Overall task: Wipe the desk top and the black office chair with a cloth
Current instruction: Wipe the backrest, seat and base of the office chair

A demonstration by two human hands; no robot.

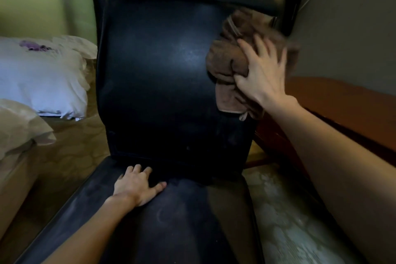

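Cloth (229,60) on chair backrest (162,70), right edge.
My right hand (259,75), fingers spread, presses the cloth to the chair backrest; my left hand (135,186) lies spread flat at the seat's (182,210) rear edge.

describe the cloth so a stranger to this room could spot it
Find the big black padded office chair filling the middle. At its backrest's right edge, the right hand presses a crumpled brown cloth, the only soft brown thing on the chair.
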